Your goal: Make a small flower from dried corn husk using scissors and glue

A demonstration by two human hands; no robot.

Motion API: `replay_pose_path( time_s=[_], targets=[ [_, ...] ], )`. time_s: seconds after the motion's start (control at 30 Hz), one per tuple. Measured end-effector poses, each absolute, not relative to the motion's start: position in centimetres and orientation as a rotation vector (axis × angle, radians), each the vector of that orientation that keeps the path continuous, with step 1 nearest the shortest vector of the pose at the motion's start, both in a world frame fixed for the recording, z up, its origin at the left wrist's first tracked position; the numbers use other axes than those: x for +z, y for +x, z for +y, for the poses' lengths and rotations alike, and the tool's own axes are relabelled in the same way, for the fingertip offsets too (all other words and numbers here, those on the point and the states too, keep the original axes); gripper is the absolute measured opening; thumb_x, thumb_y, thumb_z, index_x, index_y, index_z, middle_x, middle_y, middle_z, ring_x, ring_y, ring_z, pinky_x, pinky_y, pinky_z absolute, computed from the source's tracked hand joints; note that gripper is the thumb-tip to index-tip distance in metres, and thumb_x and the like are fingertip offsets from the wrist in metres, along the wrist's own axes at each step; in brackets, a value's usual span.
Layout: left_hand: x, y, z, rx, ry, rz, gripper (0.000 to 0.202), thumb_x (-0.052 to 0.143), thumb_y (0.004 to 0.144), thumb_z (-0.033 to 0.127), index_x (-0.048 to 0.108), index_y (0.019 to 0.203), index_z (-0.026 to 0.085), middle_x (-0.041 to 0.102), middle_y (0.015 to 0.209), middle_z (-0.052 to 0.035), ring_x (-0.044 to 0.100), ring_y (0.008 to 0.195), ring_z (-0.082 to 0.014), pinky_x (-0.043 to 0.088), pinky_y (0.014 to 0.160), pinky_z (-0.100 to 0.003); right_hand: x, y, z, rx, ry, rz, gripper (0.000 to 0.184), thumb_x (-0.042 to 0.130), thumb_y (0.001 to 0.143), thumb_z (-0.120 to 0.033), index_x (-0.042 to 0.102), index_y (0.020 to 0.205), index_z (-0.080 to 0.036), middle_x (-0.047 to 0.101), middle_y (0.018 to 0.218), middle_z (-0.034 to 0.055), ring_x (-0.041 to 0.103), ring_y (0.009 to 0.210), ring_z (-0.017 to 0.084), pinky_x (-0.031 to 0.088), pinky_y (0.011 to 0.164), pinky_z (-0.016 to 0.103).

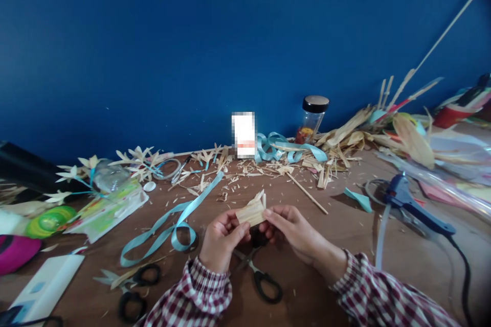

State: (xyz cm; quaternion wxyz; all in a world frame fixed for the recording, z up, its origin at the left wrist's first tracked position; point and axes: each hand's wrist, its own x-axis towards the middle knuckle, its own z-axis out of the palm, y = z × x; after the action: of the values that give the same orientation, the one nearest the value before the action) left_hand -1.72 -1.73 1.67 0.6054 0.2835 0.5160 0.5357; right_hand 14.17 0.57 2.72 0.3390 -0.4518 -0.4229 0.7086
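Note:
Between my two hands is a folded piece of pale dried corn husk (251,213), held just above the brown table. My left hand (222,237) pinches its left end between thumb and fingers. On the right end, the thumb and fingers of my right hand (289,227) are closed. Black-handled scissors (264,281) lie beneath my hands, partly hidden by them. Another pair of scissors (132,283) rests left of my left sleeve. A light blue ribbon (153,242) curls over the table beyond my left hand.
Husk scraps (245,168) litter the table's back by the blue wall. A lidded jar (312,120) stands there beside coiled ribbon (282,145). At right lie a blue glue gun (416,207) with its cord and husk strips (353,127). Husk flowers (141,158) sit at left.

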Motion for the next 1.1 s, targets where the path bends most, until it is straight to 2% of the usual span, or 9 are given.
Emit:
replay_pose_path(
  time_s=[0.3, 0.53, 0.87, 1.1],
  targets=[
    [1.38, -1.68, -1.62, 1.311, 0.639, 1.199, 0.034, 0.078, 0.053, 0.022, 0.063, 0.082, 0.012, 0.060, 0.055, 0.0042, 0.054, 0.044, -0.0065, 0.046, 0.046, -0.016, 2.32, 14.21, 0.67, 1.813, -1.151, -1.117, 0.048, 0.050, 0.077, -0.056, 0.063, 0.067, -0.011, 0.059, 0.056, 0.0023, 0.049, 0.044, 0.007, 0.035, 0.040, 0.016],
    [1.15, -1.92, -1.66, 1.288, 0.651, 1.182, 0.034, 0.077, 0.055, 0.021, 0.063, 0.085, 0.012, 0.061, 0.056, 0.0022, 0.055, 0.046, -0.0076, 0.046, 0.046, -0.017, 2.26, 14.28, 0.63, 1.723, -1.152, -1.253, 0.034, 0.064, 0.070, -0.047, 0.061, 0.066, -0.013, 0.060, 0.057, -0.0003, 0.050, 0.046, 0.007, 0.037, 0.042, 0.017],
    [1.75, -1.64, -1.74, 1.307, 0.578, 1.163, 0.036, 0.079, 0.051, 0.019, 0.063, 0.082, 0.012, 0.061, 0.057, 0.0028, 0.054, 0.046, -0.0072, 0.049, 0.047, -0.018, 2.21, 14.16, 0.60, 1.722, -1.154, -1.209, 0.029, 0.065, 0.069, -0.041, 0.058, 0.068, -0.014, 0.061, 0.063, 0.0004, 0.050, 0.050, 0.007, 0.037, 0.044, 0.017],
    [1.53, -1.73, -1.68, 1.282, 0.596, 1.170, 0.035, 0.078, 0.053, 0.022, 0.064, 0.083, 0.012, 0.062, 0.056, 0.0019, 0.053, 0.045, -0.0064, 0.047, 0.046, -0.016, 2.25, 14.10, 0.55, 1.726, -1.162, -1.212, 0.028, 0.066, 0.068, -0.040, 0.055, 0.068, -0.015, 0.057, 0.056, -0.0032, 0.048, 0.046, 0.006, 0.036, 0.042, 0.017]
  ],
)
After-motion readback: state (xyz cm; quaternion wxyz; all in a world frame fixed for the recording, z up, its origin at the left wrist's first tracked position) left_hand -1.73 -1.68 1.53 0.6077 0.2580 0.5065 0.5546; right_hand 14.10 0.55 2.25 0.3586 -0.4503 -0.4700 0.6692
